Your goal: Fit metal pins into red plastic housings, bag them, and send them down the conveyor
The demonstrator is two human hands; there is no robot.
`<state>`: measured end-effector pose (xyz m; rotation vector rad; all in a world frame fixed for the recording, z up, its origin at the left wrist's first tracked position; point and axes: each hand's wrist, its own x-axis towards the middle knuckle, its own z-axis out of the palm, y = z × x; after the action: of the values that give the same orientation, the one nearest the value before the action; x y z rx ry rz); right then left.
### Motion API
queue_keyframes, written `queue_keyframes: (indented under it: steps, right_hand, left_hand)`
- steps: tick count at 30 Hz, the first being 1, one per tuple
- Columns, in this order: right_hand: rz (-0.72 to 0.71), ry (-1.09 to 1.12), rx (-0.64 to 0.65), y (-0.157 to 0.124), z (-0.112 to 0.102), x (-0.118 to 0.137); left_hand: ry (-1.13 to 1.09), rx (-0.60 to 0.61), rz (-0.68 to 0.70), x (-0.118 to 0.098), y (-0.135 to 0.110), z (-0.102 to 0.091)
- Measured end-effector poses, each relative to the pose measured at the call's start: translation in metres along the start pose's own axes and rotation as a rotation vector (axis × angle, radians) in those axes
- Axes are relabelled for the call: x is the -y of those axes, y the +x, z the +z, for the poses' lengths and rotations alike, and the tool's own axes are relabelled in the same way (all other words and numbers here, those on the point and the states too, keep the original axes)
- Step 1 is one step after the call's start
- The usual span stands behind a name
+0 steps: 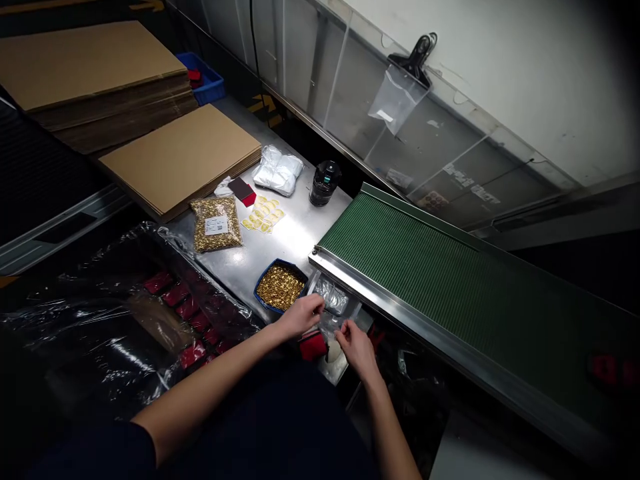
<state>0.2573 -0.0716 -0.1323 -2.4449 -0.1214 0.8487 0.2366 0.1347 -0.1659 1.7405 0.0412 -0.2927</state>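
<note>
Bare forearms (215, 388) reach over the tabletop (295, 235), left hand (303, 315) and right hand (353, 341) slightly apart, fingers curled narrow; I cannot tell whether either grips anything. Clear plastic bags (331, 295) lie just beyond, long axis slanting rightward toward the wearer, nearer the left hand; a red item (313, 346) sits below it.

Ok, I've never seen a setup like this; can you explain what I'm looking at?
There's no robot here: one picture, from a camera on the person's head, looking forward and down at two bare hands. The left hand and right hand are curled near clear plastic; whether they grip it is unclear. On the metal table are a blue tray of gold-coloured pieces, a labelled bag, yellow stickers and a black container. Cardboard stacks sit at left; a green belt runs off right.
</note>
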Motion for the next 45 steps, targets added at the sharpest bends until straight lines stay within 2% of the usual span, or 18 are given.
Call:
queue_keyframes:
  steps: [2, 4, 8, 10, 13, 16, 18, 23, 26, 30, 33, 36, 40, 45]
  right_hand:
    - [0.052, -0.108, -0.040, -0.007, 0.004, 0.004]
    - [0.082, -0.171, -0.073, -0.007, 0.011, 0.011]
    - [0.066, -0.155, -0.127, 0.004, 0.022, 0.019]
    - [0.018, -0.097, -0.109, 0.006, 0.024, 0.014]
    - [-0.064, 0.009, -0.024, -0.001, 0.030, -0.006]
    - [-0.049, 0.061, 0.000, -0.010, 0.045, -0.030]
    - [-0.001, 0.043, -0.018, -0.014, 0.063, -0.040]
    - [0.116, -0.034, -0.052, -0.016, 0.115, -0.037]
    - [0.156, -0.002, -0.064, -0.014, 0.130, -0.034]
    - [0.175, 0.130, -0.087, -0.018, 0.127, -0.046]
    - [0.183, 0.286, -0.102, -0.036, 0.111, -0.061]
    - [0.159, 0.448, -0.177, -0.061, 0.089, -0.068]
    - [0.066, 0.600, -0.283, -0.077, 0.074, -0.052]
    - [0.021, 0.612, -0.297, -0.073, 0.088, -0.036]
  left_hand:
    - [-0.007, 0.010, -0.039, 0.005, -0.009, -0.003]
    - [-0.026, 0.015, -0.122, 0.013, -0.020, 0.002]
    - [-0.119, 0.032, -0.397, 0.032, -0.042, 0.021]
    - [-0.207, 0.035, -0.529, 0.041, -0.049, 0.024]
    - [-0.349, -0.023, -0.660, 0.053, -0.056, 0.022]
    - [-0.431, -0.128, -0.732, 0.062, -0.061, 0.020]
    - [-0.451, -0.197, -0.760, 0.068, -0.063, 0.023]
    - [-0.449, -0.306, -0.784, 0.081, -0.062, 0.031]
    - [-0.420, -0.334, -0.789, 0.084, -0.059, 0.034]
    - [-0.345, -0.346, -0.797, 0.086, -0.055, 0.034]
    - [-0.285, -0.327, -0.796, 0.084, -0.052, 0.033]
    - [-0.241, -0.283, -0.789, 0.080, -0.051, 0.034]
    - [-0.228, -0.184, -0.772, 0.070, -0.048, 0.046]
    - [-0.241, -0.063, -0.763, 0.060, -0.042, 0.064]
